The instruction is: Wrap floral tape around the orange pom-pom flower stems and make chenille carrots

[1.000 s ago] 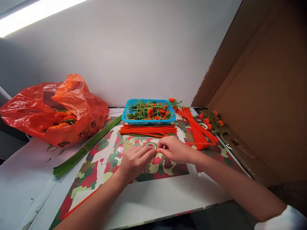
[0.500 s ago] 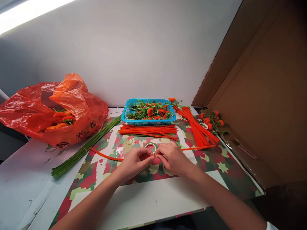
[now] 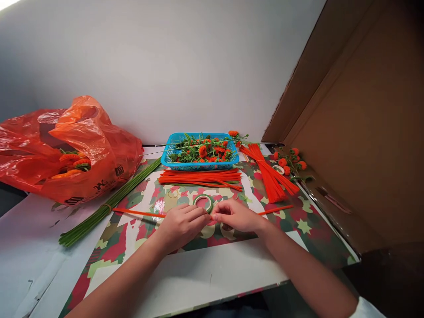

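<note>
An orange pipe cleaner (image 3: 139,213) stretches sideways across the table's front, its middle pinched between my two hands. My left hand (image 3: 185,224) is closed on it, back of the hand up. Close beside it, my right hand (image 3: 237,215) pinches it with thumb and forefinger, the fingertips almost touching the left hand. Whether it is one strand or more cannot be told where the fingers cover it. Just behind my hands lies a roll of green tape (image 3: 203,202). Beyond that is a pile of orange pipe cleaners (image 3: 198,177) with some green ones under it.
A blue basket (image 3: 200,166) holds orange flowers and green stems. To its right lie a tied orange bundle (image 3: 270,174) and more orange flowers (image 3: 282,163). At left are a green pipe-cleaner bundle (image 3: 109,206) and a red plastic bag (image 3: 109,145). A cardboard wall (image 3: 357,132) stands right.
My left hand has rolled over so its back faces up, and the strand's left part has straightened. My right hand still pinches it. The view has shifted slightly.
</note>
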Available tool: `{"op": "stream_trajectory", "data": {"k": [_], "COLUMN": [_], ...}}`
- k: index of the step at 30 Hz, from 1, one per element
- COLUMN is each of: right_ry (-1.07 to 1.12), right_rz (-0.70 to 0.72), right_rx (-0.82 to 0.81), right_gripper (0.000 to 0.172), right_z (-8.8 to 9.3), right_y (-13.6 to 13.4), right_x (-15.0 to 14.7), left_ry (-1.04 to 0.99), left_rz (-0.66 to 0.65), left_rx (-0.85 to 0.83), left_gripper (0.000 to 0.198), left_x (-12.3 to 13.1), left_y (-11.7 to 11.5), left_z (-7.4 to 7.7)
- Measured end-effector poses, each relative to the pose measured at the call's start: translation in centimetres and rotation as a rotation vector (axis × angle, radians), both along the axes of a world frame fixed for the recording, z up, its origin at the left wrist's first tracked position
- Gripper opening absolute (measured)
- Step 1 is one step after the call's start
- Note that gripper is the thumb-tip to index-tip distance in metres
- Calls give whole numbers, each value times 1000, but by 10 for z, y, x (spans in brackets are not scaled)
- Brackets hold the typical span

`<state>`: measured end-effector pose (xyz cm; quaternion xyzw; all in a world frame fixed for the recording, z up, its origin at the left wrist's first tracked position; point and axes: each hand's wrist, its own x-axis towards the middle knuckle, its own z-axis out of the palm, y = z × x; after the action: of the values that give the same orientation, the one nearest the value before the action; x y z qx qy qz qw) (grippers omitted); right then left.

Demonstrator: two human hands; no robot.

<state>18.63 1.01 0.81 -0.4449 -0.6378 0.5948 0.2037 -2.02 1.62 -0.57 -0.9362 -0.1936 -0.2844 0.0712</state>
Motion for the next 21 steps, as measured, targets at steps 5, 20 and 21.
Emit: {"op": "stream_trajectory", "data": {"k": [5, 20, 21], "right_ry": [-95, -263, -266], "right_rz": [-60, -114, -112], "right_rx": [256, 765, 746], "right_gripper": [13, 12, 11], "right_z": [-5, -14, -14], "right_y": [-2, -12, -12], "right_x": [-3, -8, -8], "left_ry": [-141, -170, -143], "left_rz": [140, 235, 234], "left_rx": [-340, -466, -364], "left_gripper": [18, 15, 15], "left_x": [5, 6, 6], "left_y": [-6, -11, -10], "left_z": [-4, 3, 2]}}
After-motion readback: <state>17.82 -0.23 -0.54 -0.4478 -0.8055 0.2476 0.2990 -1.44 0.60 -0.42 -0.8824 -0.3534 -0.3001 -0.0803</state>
